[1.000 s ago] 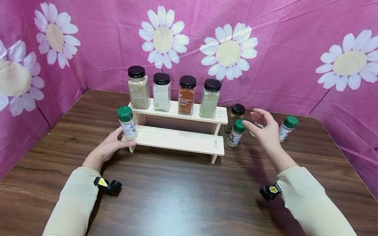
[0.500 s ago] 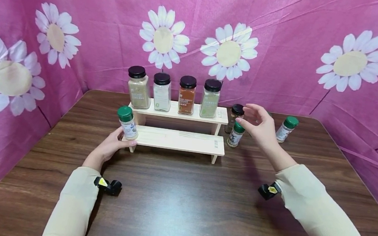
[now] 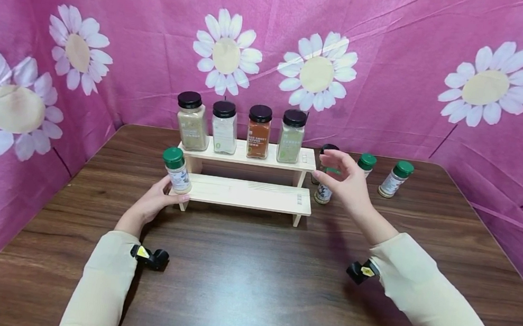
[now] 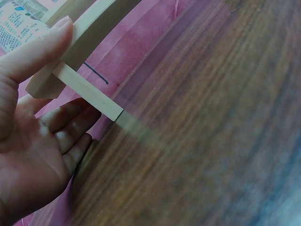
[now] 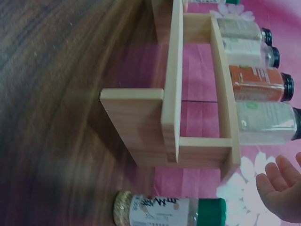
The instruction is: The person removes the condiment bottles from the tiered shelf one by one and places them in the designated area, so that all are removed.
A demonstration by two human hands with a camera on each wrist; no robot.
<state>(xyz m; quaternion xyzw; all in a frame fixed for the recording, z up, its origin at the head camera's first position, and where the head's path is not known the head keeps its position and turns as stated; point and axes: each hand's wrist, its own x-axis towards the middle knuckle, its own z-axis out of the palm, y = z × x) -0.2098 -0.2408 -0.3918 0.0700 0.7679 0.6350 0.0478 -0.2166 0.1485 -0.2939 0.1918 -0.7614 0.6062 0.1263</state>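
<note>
A two-tier wooden spice rack (image 3: 246,193) stands on the table, its lower left end gripped by my left hand (image 3: 152,200). In the left wrist view the thumb (image 4: 44,52) lies on the shelf's edge and the other fingers are below. Beside that hand, a green-capped spice bottle (image 3: 177,171) is upright on the lower tier. My right hand (image 3: 347,182) hovers right of the rack with fingers apart, holding nothing. It partly covers another green-capped spice bottle (image 3: 322,194), which shows in the right wrist view clear of the fingers (image 5: 277,188).
On the upper tier stand a tan spice jar (image 3: 192,126), a white one (image 3: 223,133), a red pepper jar (image 3: 258,137) and a pale green one (image 3: 290,142). Behind my right hand are a black-capped jar (image 3: 328,147) and two green-capped bottles (image 3: 367,162). Pink cloth (image 3: 159,41) hangs behind.
My right hand has moved left and slightly down, over the near green-capped bottle. A bottle it had hidden behind it is now visible. The left hand and the rack have stayed put.
</note>
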